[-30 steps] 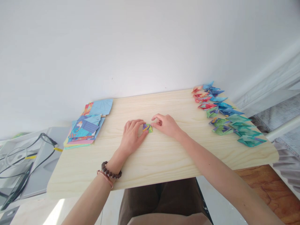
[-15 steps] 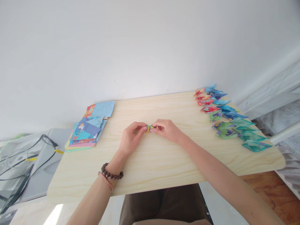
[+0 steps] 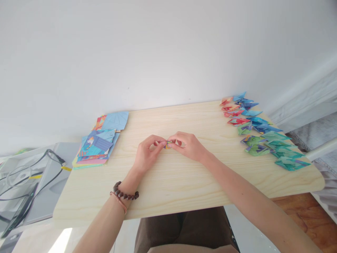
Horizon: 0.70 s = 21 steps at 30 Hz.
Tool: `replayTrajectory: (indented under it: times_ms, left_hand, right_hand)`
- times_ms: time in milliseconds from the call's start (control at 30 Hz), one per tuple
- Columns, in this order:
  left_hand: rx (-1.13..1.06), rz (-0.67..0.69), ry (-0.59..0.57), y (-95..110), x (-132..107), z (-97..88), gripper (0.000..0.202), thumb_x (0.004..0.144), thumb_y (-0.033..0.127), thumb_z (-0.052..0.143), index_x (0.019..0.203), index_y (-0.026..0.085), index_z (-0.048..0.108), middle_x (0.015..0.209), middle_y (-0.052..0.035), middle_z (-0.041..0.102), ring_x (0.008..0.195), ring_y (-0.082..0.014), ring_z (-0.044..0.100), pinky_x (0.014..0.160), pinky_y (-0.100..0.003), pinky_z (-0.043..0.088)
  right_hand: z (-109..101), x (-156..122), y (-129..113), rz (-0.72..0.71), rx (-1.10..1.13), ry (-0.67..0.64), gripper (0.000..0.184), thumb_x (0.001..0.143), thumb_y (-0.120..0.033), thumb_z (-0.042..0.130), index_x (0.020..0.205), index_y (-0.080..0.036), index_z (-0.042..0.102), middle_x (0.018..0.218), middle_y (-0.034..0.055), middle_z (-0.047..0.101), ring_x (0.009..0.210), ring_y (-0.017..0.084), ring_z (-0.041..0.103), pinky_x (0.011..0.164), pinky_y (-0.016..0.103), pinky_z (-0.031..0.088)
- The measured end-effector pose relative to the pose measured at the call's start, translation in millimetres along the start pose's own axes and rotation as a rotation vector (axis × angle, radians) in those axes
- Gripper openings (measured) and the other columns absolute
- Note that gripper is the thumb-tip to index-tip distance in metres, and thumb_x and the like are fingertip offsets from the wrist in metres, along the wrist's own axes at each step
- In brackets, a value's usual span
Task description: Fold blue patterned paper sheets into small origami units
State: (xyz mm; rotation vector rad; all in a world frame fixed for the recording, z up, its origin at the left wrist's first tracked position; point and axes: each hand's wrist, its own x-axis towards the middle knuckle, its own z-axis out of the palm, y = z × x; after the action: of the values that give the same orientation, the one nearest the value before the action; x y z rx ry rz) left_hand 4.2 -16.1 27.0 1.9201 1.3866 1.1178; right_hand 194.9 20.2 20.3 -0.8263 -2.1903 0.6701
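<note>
Between my two hands is a small piece of folded paper (image 3: pixel 167 146), patterned in yellow, green and purple. My left hand (image 3: pixel 148 150) pinches its left end between thumb and fingertips. The right end is pinched by my right hand (image 3: pixel 187 144) in the same manner. Fingertips cover much of the paper, so its full shape is hidden. Both hands are just above the middle of the wooden table (image 3: pixel 168 189), close together. A dark bead bracelet (image 3: pixel 125 195) and a copper-coloured bangle circle my left wrist.
At the left of the table lies a pile of coloured paper sheets (image 3: pixel 96 144). Rows of folded paper pieces in red, blue, green and teal (image 3: pixel 263 137) line the right side. Cables (image 3: pixel 52 168) lie beyond the left edge. A white wall (image 3: pixel 168 52) rises behind.
The fingertips have drawn slightly closer together on the folded paper, and less of it shows. The view has shifted a little; the piles stay as they were.
</note>
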Motion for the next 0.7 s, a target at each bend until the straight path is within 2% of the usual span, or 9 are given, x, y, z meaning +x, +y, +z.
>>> replayTrajectory:
  times_ms: [167, 433, 600, 700]
  left_hand:
    - [0.008, -0.04, -0.014, -0.3, -0.8, 0.1, 0.019, 0.086, 0.035, 0.056, 0.083, 0.019, 0.067, 0.082, -0.0031, 0.069, 0.073, -0.0157, 0.058, 0.07, -0.028, 0.044]
    - [-0.019, -0.059, -0.017, 0.1, -0.7, 0.9, 0.018, 0.086, 0.032, 0.056, 0.081, 0.018, 0.067, 0.081, -0.0028, 0.068, 0.072, -0.0147, 0.058, 0.069, -0.028, 0.044]
    - [-0.126, -0.121, -0.001, 0.9, -0.8, 2.9, 0.02, 0.086, 0.034, 0.057, 0.082, 0.017, 0.066, 0.081, -0.0037, 0.068, 0.077, -0.0161, 0.062, 0.07, -0.028, 0.048]
    - [-0.204, -0.174, 0.034, -0.2, -1.4, 4.3, 0.022, 0.084, 0.037, 0.058, 0.083, 0.017, 0.065, 0.084, -0.0051, 0.068, 0.078, -0.0168, 0.064, 0.063, -0.025, 0.049]
  right_hand:
    - [1.0, 0.2, 0.6, -0.013, 0.023, 0.019, 0.018, 0.09, -0.031, 0.05, 0.09, -0.02, 0.064, 0.083, 0.0025, 0.062, 0.068, 0.011, 0.051, 0.066, 0.023, 0.041]
    - [2.4, 0.8, -0.5, 0.003, 0.003, 0.013, 0.012, 0.087, -0.025, 0.052, 0.086, -0.019, 0.063, 0.08, 0.0009, 0.061, 0.065, 0.01, 0.052, 0.068, 0.023, 0.041]
    - [3.3, 0.8, -2.2, 0.021, 0.048, 0.041, 0.014, 0.088, -0.027, 0.05, 0.087, -0.02, 0.063, 0.085, 0.0014, 0.064, 0.065, 0.009, 0.055, 0.065, 0.022, 0.043]
    - [3.3, 0.9, -2.6, 0.02, 0.064, 0.082, 0.015, 0.088, -0.029, 0.051, 0.086, -0.02, 0.063, 0.084, 0.0013, 0.065, 0.064, 0.009, 0.056, 0.061, 0.021, 0.044]
